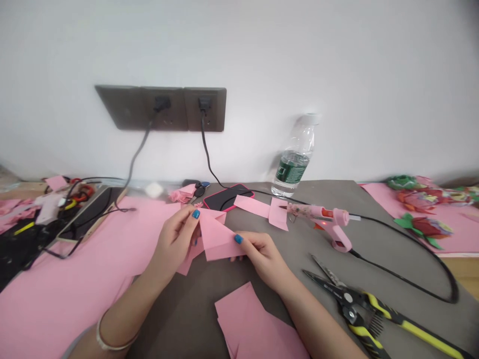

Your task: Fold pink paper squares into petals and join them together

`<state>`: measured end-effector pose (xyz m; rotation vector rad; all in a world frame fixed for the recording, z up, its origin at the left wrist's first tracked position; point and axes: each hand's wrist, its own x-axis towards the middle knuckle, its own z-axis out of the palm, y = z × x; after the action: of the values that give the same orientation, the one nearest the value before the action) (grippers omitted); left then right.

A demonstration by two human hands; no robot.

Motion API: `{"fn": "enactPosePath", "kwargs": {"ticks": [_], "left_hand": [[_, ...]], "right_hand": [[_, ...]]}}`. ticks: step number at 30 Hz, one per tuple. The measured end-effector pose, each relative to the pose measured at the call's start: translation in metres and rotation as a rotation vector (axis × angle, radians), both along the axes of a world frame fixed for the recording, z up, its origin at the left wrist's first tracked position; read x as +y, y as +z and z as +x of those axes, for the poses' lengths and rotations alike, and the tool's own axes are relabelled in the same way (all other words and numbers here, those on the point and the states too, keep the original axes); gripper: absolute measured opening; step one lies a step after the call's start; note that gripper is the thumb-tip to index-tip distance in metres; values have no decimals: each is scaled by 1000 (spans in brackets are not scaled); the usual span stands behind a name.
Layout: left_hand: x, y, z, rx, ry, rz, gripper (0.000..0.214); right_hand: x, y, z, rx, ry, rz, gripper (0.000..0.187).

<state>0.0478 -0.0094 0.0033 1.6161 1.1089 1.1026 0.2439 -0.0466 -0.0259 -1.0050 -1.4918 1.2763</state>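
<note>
Above the grey desk [168,319], left hand [177,234] and right hand [262,252] both pinch the folded pink paper [219,239]; glue gun [325,217] and open pliers [348,299] to the right, phone [232,197] and bottle [294,162] behind, pink sheet [97,254] at left, loose papers [254,319] nearer, beside right forearm [310,299]

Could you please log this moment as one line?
left hand: pinching folded pink paper; right hand: gripping same paper; nearby: glue gun, bottle
</note>
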Motion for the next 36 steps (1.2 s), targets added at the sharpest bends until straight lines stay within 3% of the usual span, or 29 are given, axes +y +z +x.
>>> {"fn": "enactPosePath", "kwargs": {"ticks": [5, 10, 15, 21, 26, 31, 36], "left_hand": [[-3, -2, 5, 33, -183, -182, 24], [-6, -1, 7, 104, -171, -172, 37], [-9, 0, 10, 124, -218, -203, 25], [-16, 1, 15, 179, -287, -211, 29], [-19, 0, 14, 251, -282, -156, 37], [-22, -1, 13, 294, -336, -104, 39], [-23, -1, 14, 307, -376, -96, 39]], "right_hand": [[4, -4, 2, 62, -122, -48, 51], [6, -3, 1, 114, -238, -40, 33], [6, -7, 1, 156, -260, -50, 31], [8, -15, 3, 242, -270, -89, 33], [4, -4, 2, 221, -215, -89, 31], [1, 0, 2, 132, -127, -80, 30], [2, -3, 2, 39, -149, -38, 31]]}}
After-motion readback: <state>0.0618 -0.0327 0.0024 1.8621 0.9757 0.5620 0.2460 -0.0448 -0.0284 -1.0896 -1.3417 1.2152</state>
